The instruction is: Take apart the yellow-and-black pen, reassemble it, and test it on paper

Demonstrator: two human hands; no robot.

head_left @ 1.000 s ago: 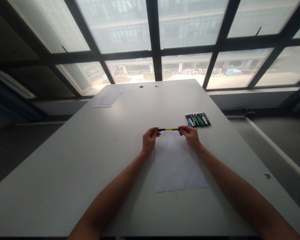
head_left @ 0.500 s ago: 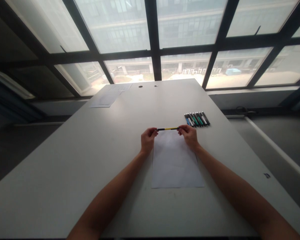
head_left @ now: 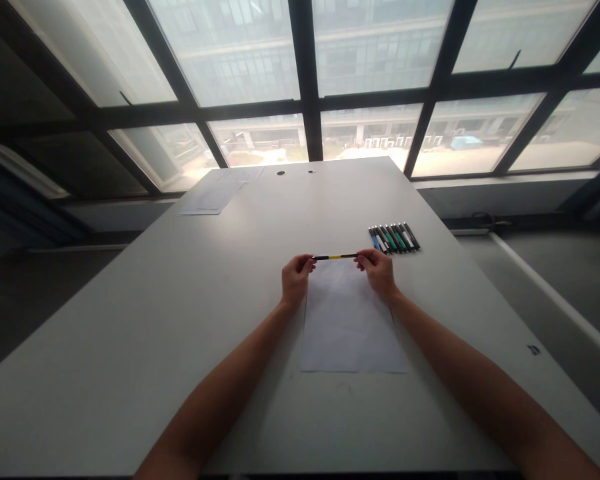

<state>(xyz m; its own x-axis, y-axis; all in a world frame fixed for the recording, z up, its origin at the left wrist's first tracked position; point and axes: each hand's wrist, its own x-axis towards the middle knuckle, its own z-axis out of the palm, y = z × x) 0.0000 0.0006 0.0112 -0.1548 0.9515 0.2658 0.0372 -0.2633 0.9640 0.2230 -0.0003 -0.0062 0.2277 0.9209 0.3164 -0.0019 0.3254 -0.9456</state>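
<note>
Tall windows back a white worktop [head_left: 180, 300]. Left hand [head_left: 295, 280] and right hand [head_left: 379, 270] each pinch one end of a yellow-and-black pen [head_left: 335, 257], fingers closed, level above a paper sheet [head_left: 350, 327]. Uncapping seems underway; pulling apart needs a straight tug. More pens [head_left: 394, 239] lie nearby.

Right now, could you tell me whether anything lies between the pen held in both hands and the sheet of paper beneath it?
Nothing visible does. The left hand and right hand pinch the ends of the yellow-and-black pen, held level over the far edge of the white sheet. The row of pens lies off to the right, apart.
</note>
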